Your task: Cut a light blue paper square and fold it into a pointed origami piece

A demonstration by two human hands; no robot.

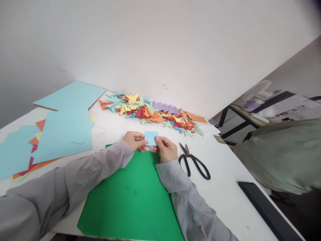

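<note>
A person's two hands are meeting over the far edge of a green board [130, 197], and a small piece of blue paper [151, 136] is sitting directly between them. The left hand [134, 140] is pinching the paper at its left side, the thumb pointing inward along the lower edge. The right hand [167, 150] is pinching the right side, its thumb pressing on the near face while its fingers are curling behind (they are partly hidden there). Both grey sleeves [100, 167] are reaching in from the near side, the right one covering part of the board's right edge.

Black-handled scissors [194, 161] are lying just beside the right hand, their blades opening slightly and pointing away from the person. Beyond the hands, a heap of folded paper planes [141, 112] is stretching along the wall [160, 50] in yellow, orange, red, green and blue, with a purple row standing at the back. To the left, large blue sheets [65, 134] are overlapping coloured scraps [33, 142] on the white worktop [220, 197]. A flat black strip [265, 207] is resting along the right edge.
</note>
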